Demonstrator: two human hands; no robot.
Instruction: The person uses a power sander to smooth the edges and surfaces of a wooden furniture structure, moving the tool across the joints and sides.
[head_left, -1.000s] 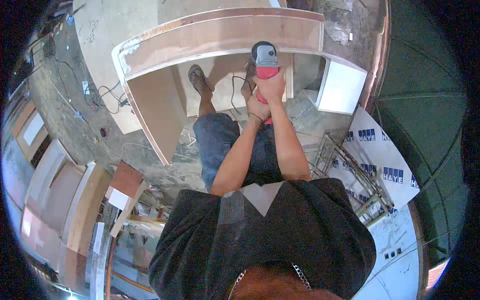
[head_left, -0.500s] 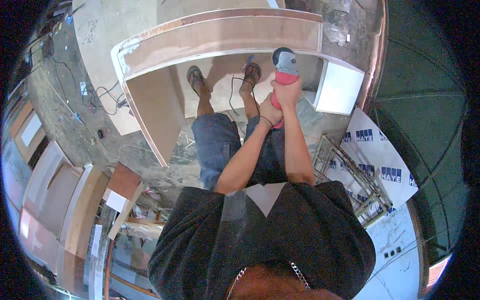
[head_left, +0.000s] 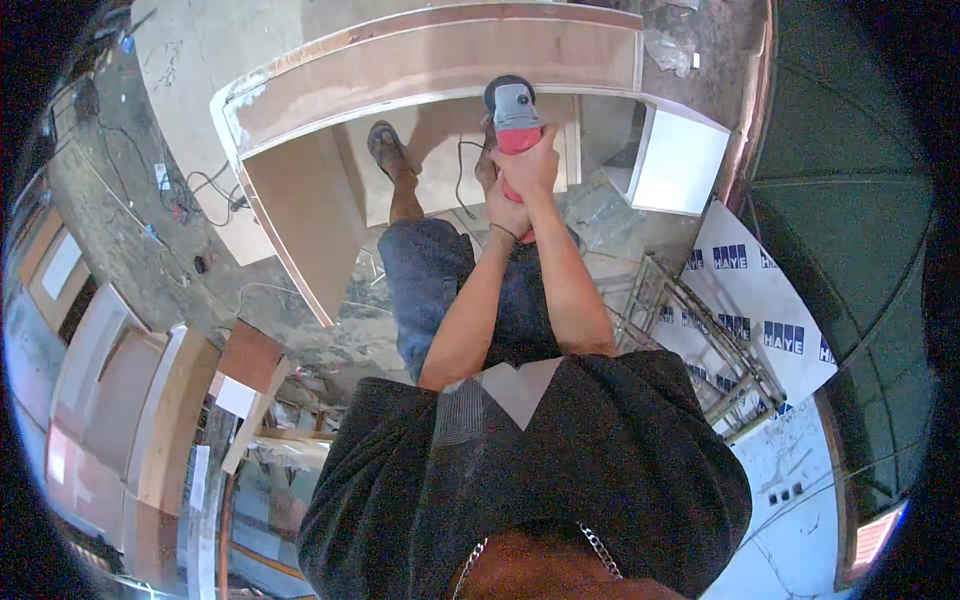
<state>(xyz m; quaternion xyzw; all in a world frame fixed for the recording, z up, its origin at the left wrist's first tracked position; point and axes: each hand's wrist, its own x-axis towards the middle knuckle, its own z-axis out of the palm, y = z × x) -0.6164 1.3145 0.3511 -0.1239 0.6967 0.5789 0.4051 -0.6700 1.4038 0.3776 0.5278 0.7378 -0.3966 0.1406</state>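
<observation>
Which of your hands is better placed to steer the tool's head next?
Probably the right hand: it grips the tool just behind the grey head. The left hand holds it farther back, so it looks better placed to steady the rear.

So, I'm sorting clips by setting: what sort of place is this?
Probably a woodworking shop, judging by the handheld power tool, the large curved piece of wooden furniture with patchy surfaces, and the cables lying about.

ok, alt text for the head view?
Right hand and left hand grip a red-and-grey power tool pointed toward a curved wooden counter. A sandalled foot shows left of the tool, a white panel right of it.
</observation>
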